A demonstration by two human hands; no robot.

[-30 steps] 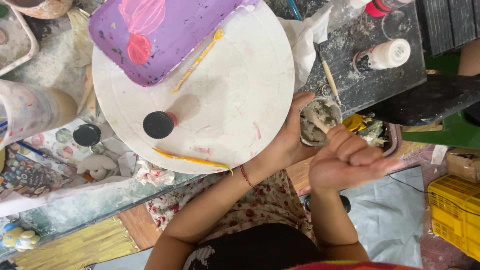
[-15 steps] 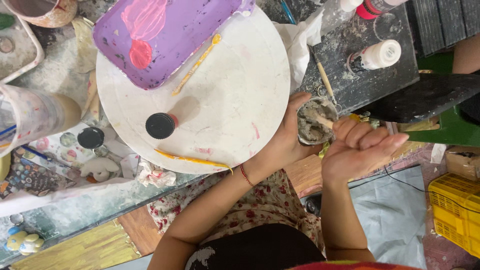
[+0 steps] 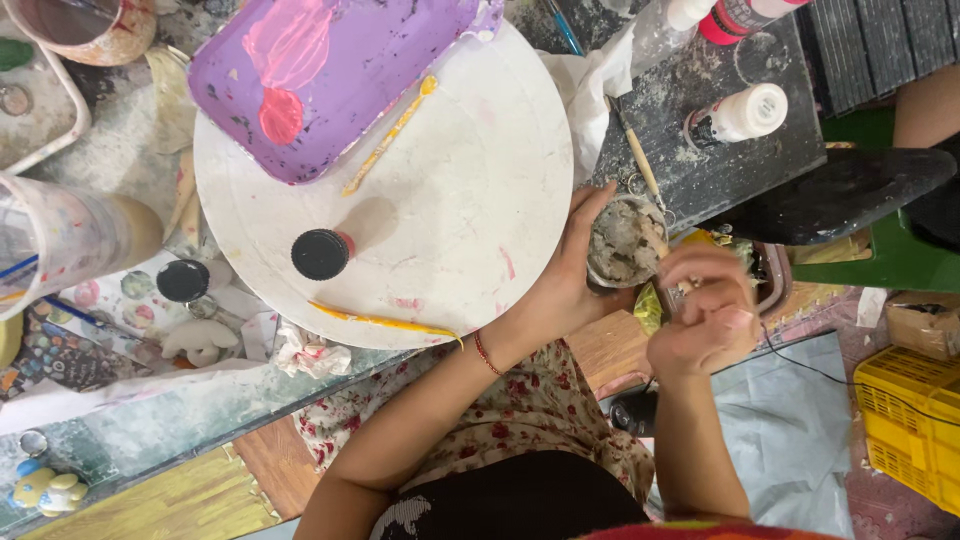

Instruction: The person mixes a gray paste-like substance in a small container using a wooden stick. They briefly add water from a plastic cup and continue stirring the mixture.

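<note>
My left hand (image 3: 570,280) wraps around a small round container (image 3: 625,240) of grey, lumpy paste at the right edge of a white round board (image 3: 440,210). My right hand (image 3: 705,310) hovers just right of the container, fingers curled together; I cannot tell if it pinches anything. On the board lie a purple paint tray (image 3: 380,60) with pink and red paint, a yellow-stained brush (image 3: 390,135), another yellow brush (image 3: 385,322) near the front rim, and a bottle with a black cap (image 3: 322,253).
A white-capped bottle (image 3: 745,113) stands on a dusty dark slab (image 3: 720,150) to the right. Paint-smeared cups (image 3: 60,235) and a black-lidded jar (image 3: 183,281) sit left. A yellow crate (image 3: 915,425) is at lower right; small painted figurines (image 3: 50,490) at lower left.
My right hand has opened from a fist, moved up beside the container and curled its fingers again. My left hand stays around the container.
</note>
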